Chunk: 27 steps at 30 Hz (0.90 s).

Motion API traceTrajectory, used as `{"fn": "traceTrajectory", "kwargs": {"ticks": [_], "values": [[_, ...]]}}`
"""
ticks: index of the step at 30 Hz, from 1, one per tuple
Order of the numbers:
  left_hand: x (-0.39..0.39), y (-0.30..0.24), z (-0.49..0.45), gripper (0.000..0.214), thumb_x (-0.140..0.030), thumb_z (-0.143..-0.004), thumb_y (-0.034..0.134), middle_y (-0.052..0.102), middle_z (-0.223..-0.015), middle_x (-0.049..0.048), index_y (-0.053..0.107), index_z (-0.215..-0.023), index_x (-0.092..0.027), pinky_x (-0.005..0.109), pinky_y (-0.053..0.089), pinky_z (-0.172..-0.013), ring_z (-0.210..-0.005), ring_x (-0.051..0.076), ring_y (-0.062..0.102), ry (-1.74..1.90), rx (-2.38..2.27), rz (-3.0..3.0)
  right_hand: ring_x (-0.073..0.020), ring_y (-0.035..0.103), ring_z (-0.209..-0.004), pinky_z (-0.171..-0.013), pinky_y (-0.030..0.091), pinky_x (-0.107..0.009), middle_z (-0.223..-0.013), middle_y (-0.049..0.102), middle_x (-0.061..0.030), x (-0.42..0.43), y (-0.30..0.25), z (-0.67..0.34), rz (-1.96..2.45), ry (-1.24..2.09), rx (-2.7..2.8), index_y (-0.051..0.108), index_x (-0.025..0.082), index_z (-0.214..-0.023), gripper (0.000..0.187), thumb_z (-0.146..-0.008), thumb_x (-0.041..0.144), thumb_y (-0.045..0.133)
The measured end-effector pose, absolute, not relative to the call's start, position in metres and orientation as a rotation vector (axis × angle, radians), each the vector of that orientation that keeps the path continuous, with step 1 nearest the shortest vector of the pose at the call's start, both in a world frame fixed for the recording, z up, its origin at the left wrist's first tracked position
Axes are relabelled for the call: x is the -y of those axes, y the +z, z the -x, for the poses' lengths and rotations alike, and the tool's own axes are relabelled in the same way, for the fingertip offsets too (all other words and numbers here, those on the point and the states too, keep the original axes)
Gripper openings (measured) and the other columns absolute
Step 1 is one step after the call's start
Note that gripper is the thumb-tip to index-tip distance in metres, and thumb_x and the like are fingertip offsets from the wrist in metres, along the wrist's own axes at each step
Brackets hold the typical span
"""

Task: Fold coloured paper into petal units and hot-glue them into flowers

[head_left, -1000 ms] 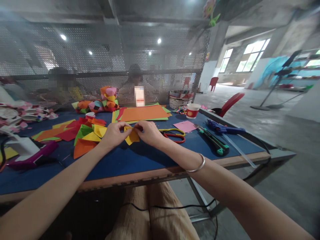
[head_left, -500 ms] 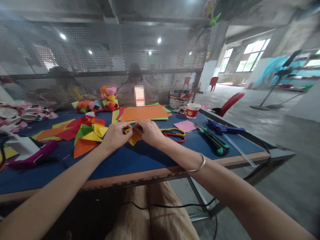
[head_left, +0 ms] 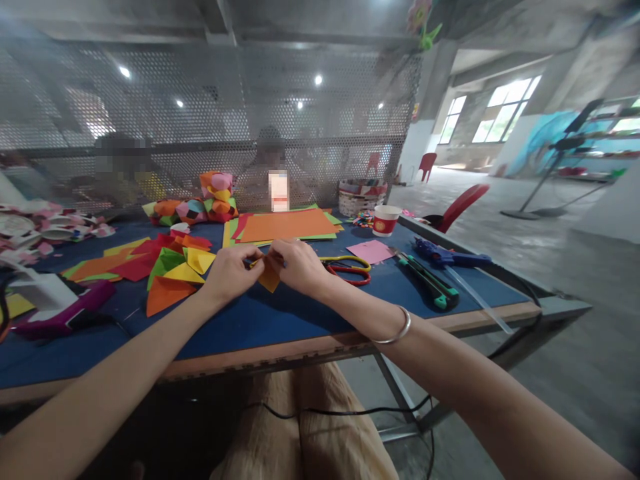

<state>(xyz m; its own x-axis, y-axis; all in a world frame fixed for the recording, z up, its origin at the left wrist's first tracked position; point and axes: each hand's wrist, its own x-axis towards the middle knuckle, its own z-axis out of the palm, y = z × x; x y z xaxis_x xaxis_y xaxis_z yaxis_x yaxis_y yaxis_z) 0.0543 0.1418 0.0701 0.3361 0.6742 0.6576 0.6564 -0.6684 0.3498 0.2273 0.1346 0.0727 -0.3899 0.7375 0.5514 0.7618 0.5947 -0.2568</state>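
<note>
A person's left hand [head_left: 234, 275] and right hand [head_left: 301, 268], fingertips pressed together, pinch a small yellow paper [head_left: 271, 280] between them above a blue tabletop [head_left: 225, 333]; scissors [head_left: 350, 269] lie beside the right hand, folded coloured papers [head_left: 173, 275] near the left

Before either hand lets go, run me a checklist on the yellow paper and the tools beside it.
1. Left hand has the yellow paper: ok, pinched at the fingertips.
2. Right hand has it too: ok, fingers on the paper's other side.
3. Creases lined up: cannot tell, the fingers cover much of the paper.
4. Scissors wholly in view: not ok, the right hand hides part of them.
5. Green-and-black cutter apart from both hands: ok, on the table to the right.
</note>
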Motion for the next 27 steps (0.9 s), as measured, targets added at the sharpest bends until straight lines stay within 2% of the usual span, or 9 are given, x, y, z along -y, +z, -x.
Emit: {"fn": "traceTrajectory", "kwargs": {"ticks": [5, 11, 14, 16, 19, 22, 25, 27], "values": [[-0.142, 0.067, -0.055, 0.015, -0.022, -0.074, 0.052, 0.071, -0.067, 0.0044, 0.065, -0.069, -0.019, 0.03, 0.048, -0.061, -0.063, 0.019, 0.065, 1.284, -1.233, -2.564, -0.02, 0.058, -0.084, -0.076, 0.038, -0.029, -0.087, 0.069, -0.0081, -0.135, 0.069, -0.225, 1.085, -0.193, 2.255, 0.067, 0.015, -0.089, 0.017, -0.092, 0.009, 0.051], [-0.132, 0.066, -0.06, 0.015, -0.017, -0.077, 0.05, 0.061, -0.063, 0.0024, 0.056, -0.063, -0.021, 0.03, 0.043, -0.06, -0.061, 0.018, 0.058, 1.401, -1.227, -2.735, -0.0232, 0.056, -0.085, -0.079, 0.041, -0.033, -0.087, 0.068, -0.011, -0.134, 0.065, -0.225, 0.971, -0.295, 2.283, 0.066, 0.013, -0.09, 0.017, -0.091, 0.009, 0.05], [-0.132, 0.068, -0.061, 0.014, -0.019, -0.077, 0.05, 0.063, -0.066, 0.0032, 0.058, -0.066, -0.02, 0.03, 0.044, -0.061, -0.063, 0.018, 0.06, 1.406, -1.227, -2.709, -0.0242, 0.057, -0.089, -0.08, 0.042, -0.034, -0.089, 0.068, -0.0117, -0.135, 0.066, -0.225, 0.932, -0.283, 2.257, 0.065, 0.014, -0.089, 0.018, -0.093, 0.01, 0.048], [-0.134, 0.07, -0.06, 0.013, -0.022, -0.078, 0.052, 0.065, -0.068, 0.0034, 0.061, -0.068, -0.02, 0.029, 0.046, -0.063, -0.065, 0.018, 0.062, 1.428, -1.262, -2.613, -0.0235, 0.058, -0.091, -0.082, 0.043, -0.033, -0.092, 0.069, -0.0113, -0.137, 0.068, -0.225, 0.977, -0.216, 2.195, 0.064, 0.016, -0.09, 0.018, -0.095, 0.01, 0.047], [-0.14, 0.074, -0.059, 0.016, -0.028, -0.077, 0.053, 0.066, -0.067, 0.0023, 0.062, -0.066, -0.02, 0.028, 0.047, -0.065, -0.065, 0.017, 0.062, 1.48, -1.373, -2.413, -0.0214, 0.062, -0.093, -0.082, 0.044, -0.032, -0.099, 0.07, -0.0099, -0.14, 0.069, -0.224, 1.139, -0.005, 2.038, 0.063, 0.016, -0.097, 0.007, -0.095, 0.018, 0.057], [-0.144, 0.078, -0.057, 0.015, -0.03, -0.074, 0.056, 0.064, -0.061, 0.0002, 0.062, -0.064, -0.021, 0.028, 0.047, -0.063, -0.062, 0.017, 0.062, 1.537, -1.493, -2.186, -0.0195, 0.065, -0.087, -0.077, 0.046, -0.03, -0.096, 0.072, -0.0066, -0.143, 0.068, -0.222, 1.287, 0.286, 1.907, 0.06, 0.017, -0.104, 0.021, -0.089, 0.031, 0.069], [-0.145, 0.081, -0.054, 0.012, -0.029, -0.07, 0.059, 0.06, -0.055, -0.0018, 0.062, -0.06, -0.022, 0.027, 0.048, -0.059, -0.057, 0.017, 0.06, 1.58, -1.549, -1.94, -0.0177, 0.067, -0.081, -0.073, 0.046, -0.028, -0.087, 0.073, -0.0038, -0.145, 0.067, -0.222, 1.348, 0.492, 1.845, 0.061, 0.019, -0.092, 0.018, -0.089, 0.034, 0.07], [-0.146, 0.08, -0.054, 0.009, -0.029, -0.067, 0.062, 0.06, -0.055, -0.0025, 0.063, -0.06, -0.022, 0.027, 0.049, -0.057, -0.055, 0.016, 0.06, 1.584, -1.51, -1.771, -0.0168, 0.068, -0.081, -0.073, 0.047, -0.026, -0.086, 0.074, -0.0038, -0.146, 0.067, -0.223, 1.341, 0.491, 1.81, 0.06, 0.02, -0.085, 0.013, -0.09, 0.031, 0.066]]}}
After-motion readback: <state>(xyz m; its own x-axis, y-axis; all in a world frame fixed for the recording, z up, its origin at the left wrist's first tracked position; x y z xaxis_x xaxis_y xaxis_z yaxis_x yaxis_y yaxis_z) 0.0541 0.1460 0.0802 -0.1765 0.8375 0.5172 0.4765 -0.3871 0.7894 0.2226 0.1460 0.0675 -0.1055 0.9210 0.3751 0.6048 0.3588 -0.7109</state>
